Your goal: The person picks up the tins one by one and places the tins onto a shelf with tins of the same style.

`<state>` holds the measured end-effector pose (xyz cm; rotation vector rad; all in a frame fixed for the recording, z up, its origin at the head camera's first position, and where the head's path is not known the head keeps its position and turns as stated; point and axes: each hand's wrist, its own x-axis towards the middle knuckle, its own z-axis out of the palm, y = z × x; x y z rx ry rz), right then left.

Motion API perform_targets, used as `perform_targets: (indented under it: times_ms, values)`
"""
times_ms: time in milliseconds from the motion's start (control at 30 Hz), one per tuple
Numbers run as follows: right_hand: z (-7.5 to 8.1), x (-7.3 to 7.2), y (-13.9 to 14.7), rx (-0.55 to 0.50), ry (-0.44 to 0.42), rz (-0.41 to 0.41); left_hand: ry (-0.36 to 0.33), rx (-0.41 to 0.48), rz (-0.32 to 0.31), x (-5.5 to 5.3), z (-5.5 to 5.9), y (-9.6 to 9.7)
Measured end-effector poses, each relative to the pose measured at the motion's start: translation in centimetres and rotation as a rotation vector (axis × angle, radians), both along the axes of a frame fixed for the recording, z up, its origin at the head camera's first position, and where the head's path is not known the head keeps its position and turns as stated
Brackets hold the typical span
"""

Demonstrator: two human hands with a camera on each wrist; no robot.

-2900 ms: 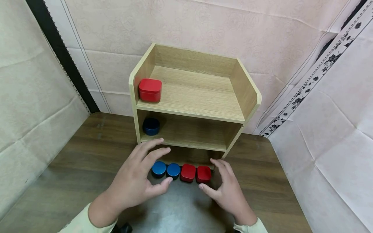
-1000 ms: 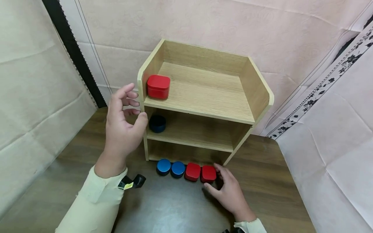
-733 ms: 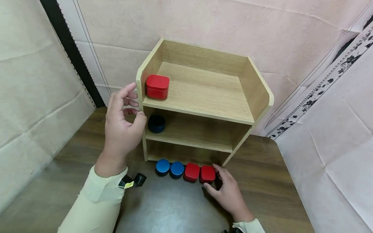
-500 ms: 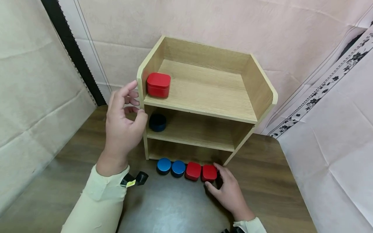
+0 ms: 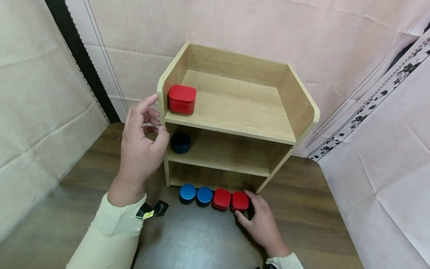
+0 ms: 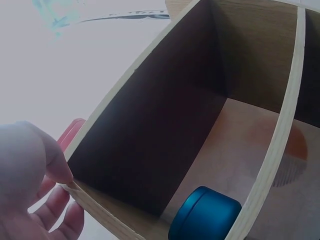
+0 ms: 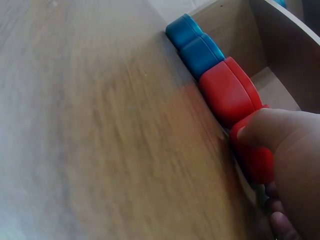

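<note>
A light wooden shelf unit (image 5: 231,106) stands on the table. My left hand (image 5: 141,149) is at its left side, thumb on the front edge and bent fingers against the outer side panel. In front of the unit is a row of two round blue tins (image 5: 196,194) and two rounded-square red tins. My right hand (image 5: 262,222) grips the rightmost red tin (image 5: 240,201), thumb in front and fingers at its back right. Part of that tin is hidden by the thumb in the right wrist view.
A red tin (image 5: 182,99) sits at the left of the top shelf. On the middle shelf, also left, is a blue tin (image 5: 180,142). Pale cloth walls (image 5: 235,22) surround the wooden table (image 5: 84,179) on three sides.
Since the oldest frame, my left hand has moved up and left to the shelf unit's side. My right hand has closed in on the rightmost red tin. Both have stayed almost still lately.
</note>
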<state>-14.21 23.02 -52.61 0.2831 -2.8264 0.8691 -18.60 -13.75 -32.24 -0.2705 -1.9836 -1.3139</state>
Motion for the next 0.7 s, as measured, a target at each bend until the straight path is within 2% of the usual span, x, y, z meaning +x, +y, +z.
perform_targets:
  times_ms: [200, 700]
  values:
    - [-0.26, -0.02, 0.23, -0.004, 0.016, -0.006, 0.023, -0.018, -0.001, -0.16, -0.25, 0.16]
    - [-0.27, -0.41, 0.61, -0.118, -0.042, -0.025, 0.034, -0.021, -0.002, -0.83, -0.43, 0.20]
